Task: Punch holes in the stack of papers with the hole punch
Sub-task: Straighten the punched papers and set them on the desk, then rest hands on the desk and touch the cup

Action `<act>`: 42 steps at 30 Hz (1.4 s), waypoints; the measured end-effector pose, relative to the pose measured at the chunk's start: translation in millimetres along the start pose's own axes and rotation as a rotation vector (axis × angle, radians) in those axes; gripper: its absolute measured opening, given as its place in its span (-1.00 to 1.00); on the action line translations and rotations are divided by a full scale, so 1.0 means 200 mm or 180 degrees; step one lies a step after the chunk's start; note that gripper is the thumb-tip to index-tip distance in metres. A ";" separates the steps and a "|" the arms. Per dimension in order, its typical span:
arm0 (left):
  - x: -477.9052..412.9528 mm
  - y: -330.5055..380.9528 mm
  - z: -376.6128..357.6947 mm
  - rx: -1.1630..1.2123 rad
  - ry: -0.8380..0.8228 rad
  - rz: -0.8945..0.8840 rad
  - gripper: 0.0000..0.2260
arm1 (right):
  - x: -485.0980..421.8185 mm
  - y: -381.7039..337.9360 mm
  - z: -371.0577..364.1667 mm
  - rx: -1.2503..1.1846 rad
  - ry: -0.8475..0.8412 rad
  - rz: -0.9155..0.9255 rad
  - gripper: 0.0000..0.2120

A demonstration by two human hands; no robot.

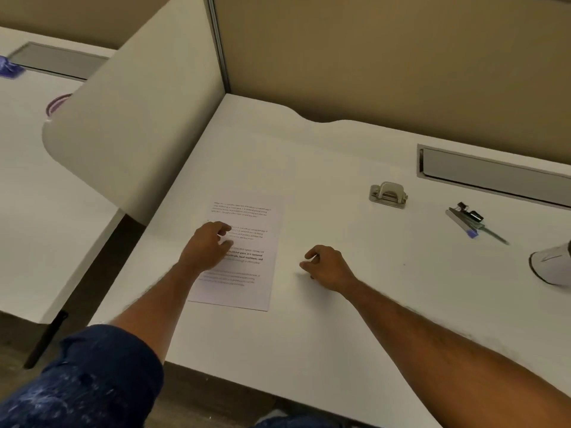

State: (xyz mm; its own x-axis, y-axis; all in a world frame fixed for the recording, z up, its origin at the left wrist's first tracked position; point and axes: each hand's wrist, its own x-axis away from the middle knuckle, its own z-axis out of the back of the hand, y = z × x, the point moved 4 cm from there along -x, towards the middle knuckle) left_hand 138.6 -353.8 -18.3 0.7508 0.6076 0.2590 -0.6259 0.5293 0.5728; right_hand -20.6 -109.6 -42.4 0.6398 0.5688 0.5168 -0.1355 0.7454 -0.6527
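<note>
White table (309,350) with a beige partition behind it and a curved white divider (133,118) at its left edge; a grey recessed cable tray (494,171) is set into the far right of the table. The stack of papers (244,257), printed with paragraphs of text, lies flat near the front left of the table, long side running away from the viewer. Its thickness cannot be judged from this view. The left hand (205,245) lies on the left half of the top sheet, fingers loosely curled and spread over the text; its grip encloses nothing, and whether it presses or merely rests cannot be told. The right hand (327,267) is just beside the papers' right edge, over bare table, fingers half curled, its grip likewise holding nothing. The hole punch (387,195), a small metal unit with a domed lever, stands well apart from the papers, farther back and to the right, untouched. Farther right lie a stapler-like tool with dark binder clips (469,220) and, at the frame edge, part of a white object (553,267).

Step in hand, as judged: preparation, with the papers being steadied and no punching begun. The next move calls for bringing punch and stack together: the right hand reaching back to the punch, then one squared edge of the stack fed fully into its slot before the lever is pressed.
</note>
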 end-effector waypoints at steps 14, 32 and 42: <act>0.01 0.58 -0.35 -0.0370 -0.0299 -0.0729 -0.49 | 0.22 0.34 0.41 -0.0038 0.0499 -0.0095 -0.79; 0.08 1.06 -0.92 -0.1320 -0.0764 -0.1464 -0.17 | 0.43 0.95 0.66 0.0963 0.1013 0.0133 -0.25; 0.19 1.03 -1.13 -0.1686 -0.0864 -0.1289 -0.09 | 0.47 1.23 0.76 0.1194 0.1189 -0.0415 -0.20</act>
State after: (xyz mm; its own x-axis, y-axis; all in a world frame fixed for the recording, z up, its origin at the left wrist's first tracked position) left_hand -9.7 -87.0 -66.0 0.9285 0.1707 0.3297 -0.2539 0.9399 0.2284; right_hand -109.8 179.6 -69.8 0.8853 0.3521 0.3038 -0.2539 0.9133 -0.3186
